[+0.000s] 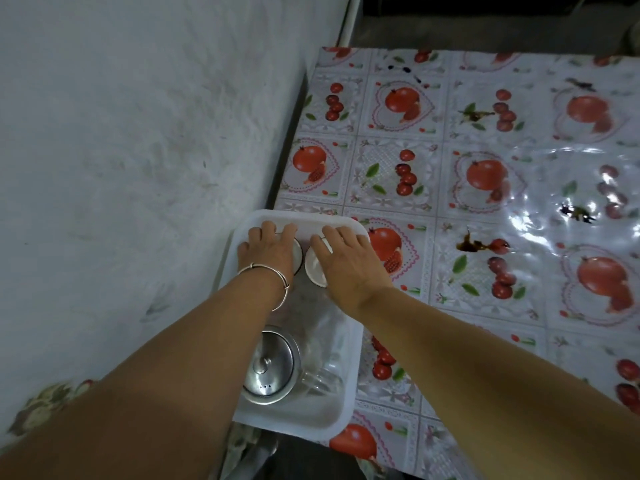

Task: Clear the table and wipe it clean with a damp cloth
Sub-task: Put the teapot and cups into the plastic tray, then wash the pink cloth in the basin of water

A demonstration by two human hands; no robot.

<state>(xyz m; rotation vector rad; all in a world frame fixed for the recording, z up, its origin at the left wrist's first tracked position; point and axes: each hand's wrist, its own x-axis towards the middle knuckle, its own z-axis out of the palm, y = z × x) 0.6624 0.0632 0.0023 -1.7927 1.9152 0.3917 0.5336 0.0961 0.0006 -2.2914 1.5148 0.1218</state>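
Left hand (pixel 268 251) and right hand (pixel 346 259), fingers spread, each cover a white cup (pixel 316 268) in the white plastic tray (pixel 349 358) at the table's (pixel 485 202) left edge; no writing is legible.

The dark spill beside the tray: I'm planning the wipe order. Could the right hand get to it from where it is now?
Probably yes. The right hand rests on a cup in the tray, and only bare tablecloth lies between it and the spill.

Head view, steeply down over table (pixel 485 202)
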